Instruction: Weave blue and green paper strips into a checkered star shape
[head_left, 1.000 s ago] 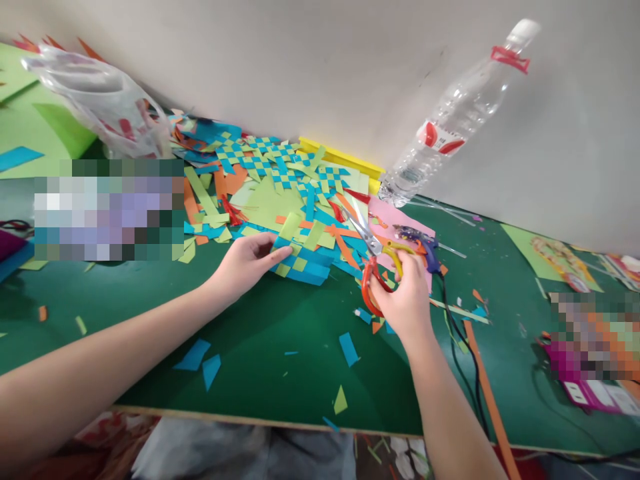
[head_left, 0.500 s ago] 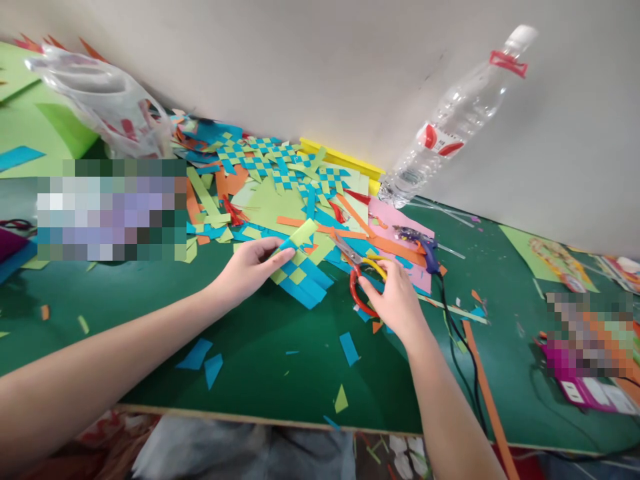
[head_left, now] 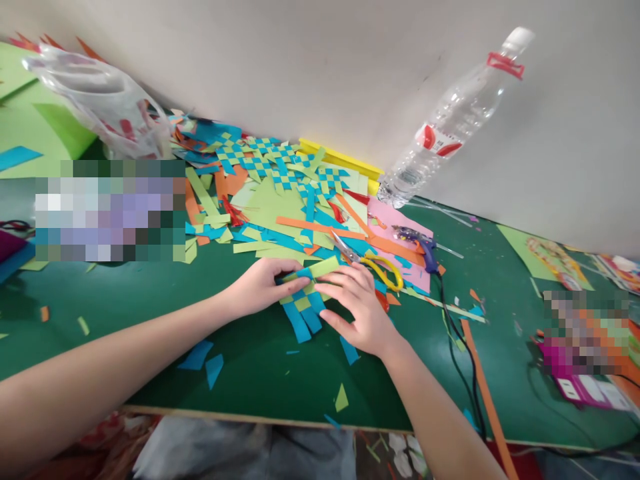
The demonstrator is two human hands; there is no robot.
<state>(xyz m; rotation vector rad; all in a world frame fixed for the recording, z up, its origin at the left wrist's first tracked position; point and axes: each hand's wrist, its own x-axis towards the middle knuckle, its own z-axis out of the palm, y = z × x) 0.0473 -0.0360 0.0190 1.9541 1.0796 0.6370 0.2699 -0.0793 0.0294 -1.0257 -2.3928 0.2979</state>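
My left hand (head_left: 263, 287) pinches a small woven piece of blue and light-green paper strips (head_left: 302, 305) between thumb and fingers. Loose blue ends hang down from it toward the table's front. At the piece's right side is my right hand (head_left: 357, 307), its fingers spread apart. Its fingertips reach the piece, though I cannot tell whether they press on it. Just behind the right hand lie scissors (head_left: 353, 253) with one yellow and one red handle loop, the red one mostly hidden by the hand.
Behind my hands are several woven paper pieces (head_left: 285, 163) and loose strips. A clear plastic bottle (head_left: 445, 140) leans at the wall. Right of the scissors lies a purple glue gun (head_left: 425, 250) with a black cable. A plastic bag (head_left: 125, 100) stands at left. Paper scraps dot the green table (head_left: 240, 380).
My right hand has let go of the scissors, now lying on the table, and moved left to the woven piece. My left hand has brought the piece slightly nearer and turned it.
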